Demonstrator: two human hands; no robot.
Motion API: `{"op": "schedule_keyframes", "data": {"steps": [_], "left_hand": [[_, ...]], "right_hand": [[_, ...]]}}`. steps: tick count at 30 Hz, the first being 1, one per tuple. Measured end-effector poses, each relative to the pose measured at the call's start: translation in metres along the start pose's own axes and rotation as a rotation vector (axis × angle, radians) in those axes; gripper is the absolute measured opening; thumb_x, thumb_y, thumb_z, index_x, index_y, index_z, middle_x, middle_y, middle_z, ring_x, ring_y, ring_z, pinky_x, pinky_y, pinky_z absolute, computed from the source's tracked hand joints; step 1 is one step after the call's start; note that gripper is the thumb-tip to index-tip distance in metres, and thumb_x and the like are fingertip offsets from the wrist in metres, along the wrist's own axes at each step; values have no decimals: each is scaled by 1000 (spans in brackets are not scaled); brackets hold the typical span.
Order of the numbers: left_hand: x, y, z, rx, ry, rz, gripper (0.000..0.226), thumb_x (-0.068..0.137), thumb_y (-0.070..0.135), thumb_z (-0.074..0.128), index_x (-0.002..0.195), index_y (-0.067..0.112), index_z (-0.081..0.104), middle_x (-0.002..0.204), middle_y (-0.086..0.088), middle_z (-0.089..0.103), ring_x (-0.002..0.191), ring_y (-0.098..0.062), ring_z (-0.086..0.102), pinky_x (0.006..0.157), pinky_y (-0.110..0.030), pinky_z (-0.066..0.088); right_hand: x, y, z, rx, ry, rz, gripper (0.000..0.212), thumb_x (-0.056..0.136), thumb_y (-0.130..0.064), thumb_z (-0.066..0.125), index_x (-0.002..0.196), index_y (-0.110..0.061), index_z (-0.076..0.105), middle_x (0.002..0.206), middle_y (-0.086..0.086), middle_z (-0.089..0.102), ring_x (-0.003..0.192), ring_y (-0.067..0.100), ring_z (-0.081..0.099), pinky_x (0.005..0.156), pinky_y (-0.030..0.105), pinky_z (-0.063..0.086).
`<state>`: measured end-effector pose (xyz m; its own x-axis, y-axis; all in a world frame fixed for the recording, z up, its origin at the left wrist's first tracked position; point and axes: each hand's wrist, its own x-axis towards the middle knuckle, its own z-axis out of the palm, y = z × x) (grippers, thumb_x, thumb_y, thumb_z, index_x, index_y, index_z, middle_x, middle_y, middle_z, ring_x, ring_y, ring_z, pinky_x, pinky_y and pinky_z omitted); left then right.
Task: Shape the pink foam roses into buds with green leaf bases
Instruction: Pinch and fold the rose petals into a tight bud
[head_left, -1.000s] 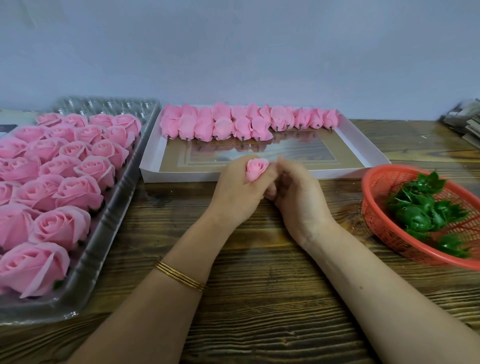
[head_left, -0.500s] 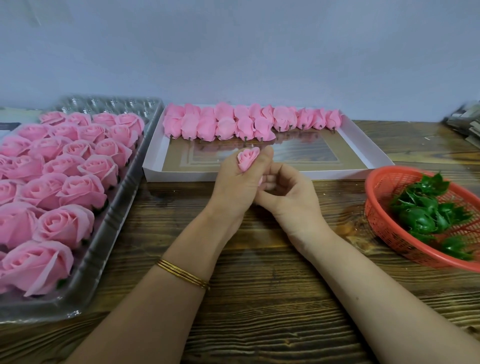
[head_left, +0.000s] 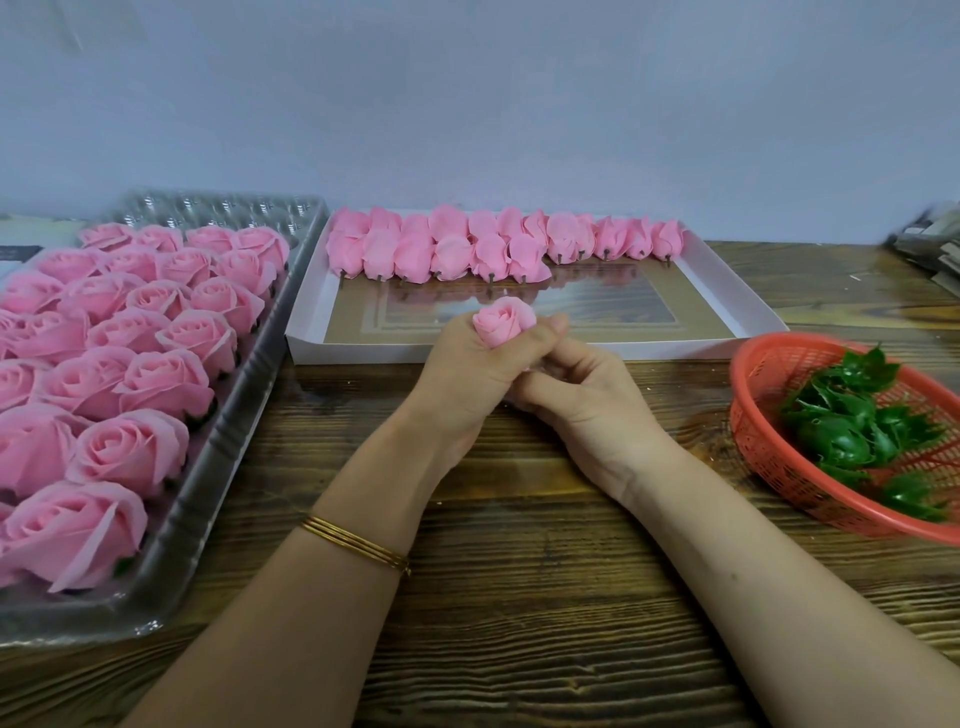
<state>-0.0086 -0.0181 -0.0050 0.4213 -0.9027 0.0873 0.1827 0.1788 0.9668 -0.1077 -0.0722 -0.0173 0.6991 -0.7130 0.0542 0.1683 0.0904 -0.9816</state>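
Observation:
My left hand (head_left: 470, 374) grips a pink foam rose bud (head_left: 503, 322) upright, its top showing above the fist. My right hand (head_left: 576, 400) lies against the left one with curled fingers under the bud's base; what they hold is hidden. Several open pink roses (head_left: 130, 364) fill the clear plastic tray (head_left: 218, 467) at the left. Shaped pink buds (head_left: 488, 249) lie in rows at the back of the white shallow box (head_left: 311, 322). Green leaf bases (head_left: 852, 431) sit in the red basket (head_left: 753, 415) at the right.
The wooden table (head_left: 519, 597) runs to the wall behind. A stack of papers or boxes (head_left: 930, 244) sits at the far right edge. The front half of the white box shows its glossy bottom.
The left hand lifted the bud toward the box, then settled a little lower; the bud is turned so its spiral top faces me. The right hand stays tucked beneath it.

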Motion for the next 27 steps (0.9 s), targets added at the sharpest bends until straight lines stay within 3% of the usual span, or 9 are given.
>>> {"op": "schedule_keyframes", "data": {"steps": [3, 6, 10, 14, 16, 18, 20, 23, 27], "left_hand": [[0, -2, -1, -33, 0, 19, 41, 92, 19, 66, 98, -19, 53, 86, -24, 57, 81, -31, 55, 78, -44, 42], [1, -5, 1, -51, 40, 43, 40, 93, 19, 64, 98, -20, 53, 82, -20, 59, 79, -28, 60, 76, -39, 50], [3, -9, 1, -40, 73, 53, 18, 92, 15, 65, 82, 3, 58, 64, -1, 66, 59, -12, 66, 57, -22, 55], [3, -9, -1, 36, 24, 50, 39, 91, 16, 67, 53, 23, 65, 56, 6, 64, 55, -8, 65, 60, -22, 54], [3, -6, -2, 47, 5, 39, 29, 86, 23, 70, 57, 26, 71, 63, -1, 68, 64, -16, 66, 73, -36, 52], [2, -3, -3, 17, -13, 29, 17, 83, 28, 70, 72, 15, 74, 73, -14, 67, 72, -27, 63, 76, -44, 47], [1, -2, -4, 0, -31, 10, 40, 85, 30, 69, 90, -10, 65, 80, -24, 60, 73, -30, 56, 68, -36, 45], [2, -3, -4, -2, 7, -3, 37, 90, 29, 68, 94, -8, 66, 84, -26, 61, 74, -30, 57, 60, -30, 45], [4, -4, 0, -22, 60, -17, 20, 91, 23, 65, 90, 4, 70, 83, -22, 67, 75, -29, 65, 78, -39, 56]], "right_hand": [[0, -2, -1, 37, -36, 23, 30, 80, 21, 55, 85, -5, 69, 78, 11, 64, 81, 22, 58, 85, 33, 47], [0, -1, 1, 25, -6, -12, 25, 77, 20, 62, 87, -2, 66, 79, 8, 66, 79, 18, 60, 84, 27, 50], [0, 3, 3, -101, 83, -102, 25, 73, 17, 71, 94, 5, 64, 84, 16, 68, 80, 17, 62, 78, 21, 54], [0, 4, 2, -113, 121, -114, 32, 74, 15, 71, 105, 14, 62, 92, 30, 67, 83, 23, 60, 82, 27, 54], [0, 3, 1, -66, 97, -74, 30, 76, 17, 68, 105, 16, 62, 81, 19, 64, 78, 20, 59, 84, 33, 51], [0, 1, 0, 42, 39, 8, 28, 79, 16, 63, 106, 13, 63, 86, 17, 64, 83, 23, 59, 95, 44, 47], [1, -1, -1, 115, -11, 73, 25, 82, 12, 61, 107, 9, 65, 99, 24, 61, 96, 31, 54, 104, 52, 40], [2, 0, -3, 139, -45, 81, 22, 80, 10, 62, 100, 4, 67, 91, 20, 63, 90, 28, 55, 89, 37, 45], [3, 3, 0, 118, -21, 31, 34, 67, 8, 72, 100, 4, 65, 77, 5, 67, 77, 15, 61, 83, 27, 49]]}}
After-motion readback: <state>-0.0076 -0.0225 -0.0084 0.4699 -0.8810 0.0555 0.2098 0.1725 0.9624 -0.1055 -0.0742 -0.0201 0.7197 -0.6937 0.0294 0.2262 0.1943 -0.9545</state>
